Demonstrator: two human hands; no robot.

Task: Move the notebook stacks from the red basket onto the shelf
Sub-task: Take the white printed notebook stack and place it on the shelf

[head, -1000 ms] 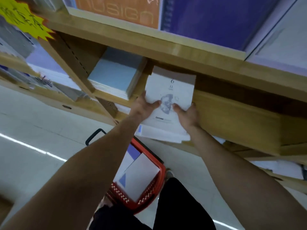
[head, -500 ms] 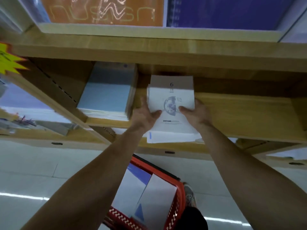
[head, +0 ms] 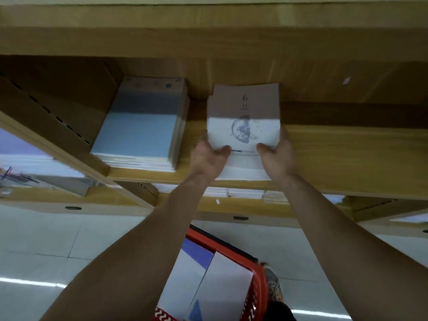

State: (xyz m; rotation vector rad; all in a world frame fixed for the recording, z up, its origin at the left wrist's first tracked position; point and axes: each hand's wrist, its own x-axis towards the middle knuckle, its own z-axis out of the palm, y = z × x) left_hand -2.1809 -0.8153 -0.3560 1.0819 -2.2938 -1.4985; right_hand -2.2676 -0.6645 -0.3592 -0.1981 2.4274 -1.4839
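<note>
On the near edge of the white moon-print notebook stack (head: 243,128), my left hand (head: 209,158) and right hand (head: 278,158) clamp both corners, thumbs on top. Stack sits on the wooden shelf (head: 347,158), beside the pale blue notebook pile (head: 139,126). Placing step; next, let go and reach down. More white notebooks (head: 208,286) wait in the red plastic basket (head: 259,288).

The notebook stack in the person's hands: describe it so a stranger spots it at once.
Find the wooden shelf. On its board, right of the blue-covered stack, sits the white notebook stack, gripped by both hands. Only it has a moon picture on its cover.
</note>
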